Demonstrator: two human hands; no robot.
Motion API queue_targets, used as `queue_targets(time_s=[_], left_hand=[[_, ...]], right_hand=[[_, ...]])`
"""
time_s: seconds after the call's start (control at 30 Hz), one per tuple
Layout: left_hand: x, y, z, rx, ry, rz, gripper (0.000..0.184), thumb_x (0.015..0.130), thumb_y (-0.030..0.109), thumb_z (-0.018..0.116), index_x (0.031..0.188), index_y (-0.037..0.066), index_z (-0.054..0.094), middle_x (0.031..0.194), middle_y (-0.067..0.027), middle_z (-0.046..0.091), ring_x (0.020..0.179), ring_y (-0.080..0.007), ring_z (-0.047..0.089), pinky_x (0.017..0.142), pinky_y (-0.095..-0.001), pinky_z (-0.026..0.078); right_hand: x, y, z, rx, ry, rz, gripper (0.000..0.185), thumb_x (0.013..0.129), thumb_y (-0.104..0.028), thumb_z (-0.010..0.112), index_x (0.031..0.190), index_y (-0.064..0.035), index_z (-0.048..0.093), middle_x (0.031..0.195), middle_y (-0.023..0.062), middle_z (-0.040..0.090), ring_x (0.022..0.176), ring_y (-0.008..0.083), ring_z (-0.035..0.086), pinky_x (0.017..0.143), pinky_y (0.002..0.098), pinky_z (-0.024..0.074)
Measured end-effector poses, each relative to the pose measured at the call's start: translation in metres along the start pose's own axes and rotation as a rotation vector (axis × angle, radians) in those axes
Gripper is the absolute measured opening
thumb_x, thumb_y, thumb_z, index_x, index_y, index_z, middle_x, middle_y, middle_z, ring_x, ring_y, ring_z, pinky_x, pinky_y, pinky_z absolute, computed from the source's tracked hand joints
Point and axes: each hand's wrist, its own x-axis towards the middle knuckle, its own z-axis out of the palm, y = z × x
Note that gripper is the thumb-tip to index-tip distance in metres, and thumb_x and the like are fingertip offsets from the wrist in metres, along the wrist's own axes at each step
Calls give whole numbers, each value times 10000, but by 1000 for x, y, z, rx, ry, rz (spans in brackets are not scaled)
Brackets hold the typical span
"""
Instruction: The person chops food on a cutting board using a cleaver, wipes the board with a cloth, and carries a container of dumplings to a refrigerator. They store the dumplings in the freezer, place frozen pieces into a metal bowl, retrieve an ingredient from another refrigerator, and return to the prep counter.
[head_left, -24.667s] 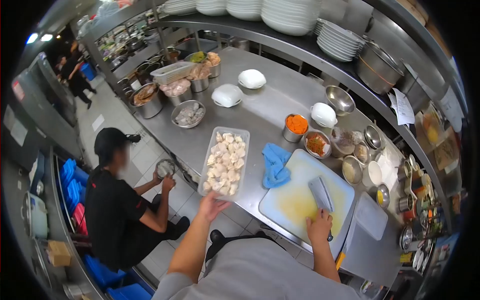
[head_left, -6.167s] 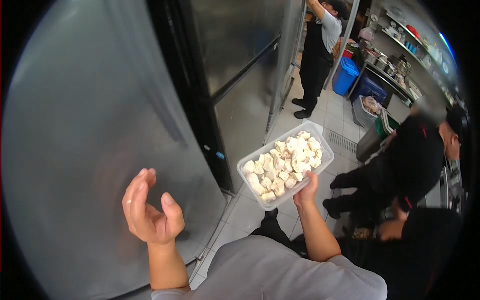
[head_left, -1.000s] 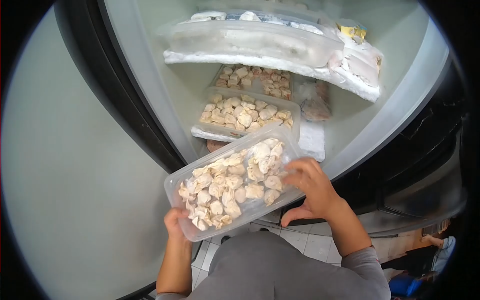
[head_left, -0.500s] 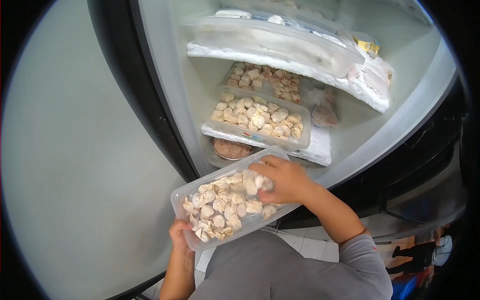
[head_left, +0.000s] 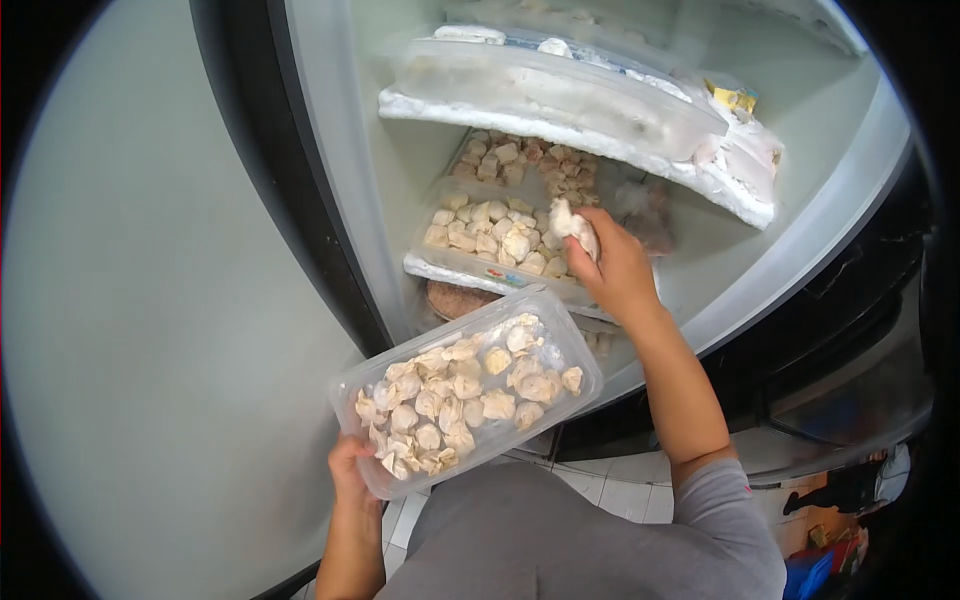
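My left hand [head_left: 352, 462] grips the lower left end of a clear plastic container [head_left: 583, 375], which is tilted in front of the open freezer. Pale wrapped dumplings [head_left: 430, 400] fill mostly its left part, with a few at the right. My right hand [head_left: 608, 252] is closed around a dumpling clump [head_left: 575, 228], whitish and frosty; how many pieces it has I cannot tell. This hand is over the right side of a second clear container [head_left: 465, 262] on the freezer shelf, full of similar dumplings [head_left: 490, 225].
Behind the second container is another tray of dumplings [head_left: 500, 155]. A frost-covered shelf [head_left: 560, 135] overhangs it. A bowl of brownish-pink food [head_left: 455, 300] sits below. The freezer door [head_left: 200, 300] stands open on the left. Another person [head_left: 860, 495] is at far right.
My right hand has lifted a dumpling clump from the held container and carried it up to the shelf container. The held container's upper right part now shows barer. My left hand keeps its grip.
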Motion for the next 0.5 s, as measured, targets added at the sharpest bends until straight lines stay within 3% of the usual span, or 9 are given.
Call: queue_targets(time_s=[0.07,0.1,0.17,0.2,0.27,0.33,0.43,0.5], left_hand=[[0,2,2,8,-11,-5,799,677,148,550,1450,-47,505,1355,-230,632,1200,-388,652,1057,-488,550],[0,3,1,14,-26,-7,799,679,148,551,1452,-50,501,1353,-232,632,1194,-389,655,1054,-488,552],[0,6,-2,30,-3,-22,797,681,149,553,1451,-53,500,1350,-234,633,1184,-388,660,1050,-488,554],[1,7,-4,36,3,-41,795,684,150,556,1449,-57,500,1347,-236,633,1174,-388,666,1046,-488,556],[1,8,3,38,13,-50,792,687,148,560,1449,-61,498,1339,-240,637,1160,-388,673,1045,-485,555],[3,9,-1,30,-23,-89,791,688,152,561,1445,-65,499,1328,-242,644,1155,-387,676,1045,-481,553],[10,7,-5,28,-56,-117,792,688,160,558,1444,-65,501,1326,-242,646,1162,-387,672,1049,-478,550],[15,1,-14,3,-58,-132,785,688,164,555,1438,-64,509,1327,-241,647,1166,-388,671,1049,-479,551]], right_hand=[[6,15,7,-221,-51,-31,479,948,-351,726,1287,-26,630,1205,220,701,1087,405,675,987,478,529],[1,18,10,-213,-60,-31,479,948,-351,726,1287,-26,630,1205,220,701,1087,405,675,987,478,529],[-7,19,19,-378,-6,-71,501,927,-351,752,1301,-39,633,1388,206,614,1267,399,580,1099,486,451],[-10,7,18,-368,-16,-80,501,927,-351,752,1301,-39,633,1388,206,614,1267,399,580,1099,486,451],[-23,-35,5,-184,-178,-361,572,917,-372,772,1357,-42,616,1476,220,540,1364,424,487,1139,512,409],[-41,-72,20,115,-649,-406,660,884,-432,793,1409,-82,598,1506,240,493,1390,455,444,1153,533,401],[-89,-98,72,-25,-735,-490,776,821,-500,841,1459,-159,560,1548,221,435,1430,486,367,1155,584,398],[-98,-103,85,-125,-748,-469,829,799,-558,830,1484,-197,535,1596,204,364,1454,558,277,1143,634,396]])
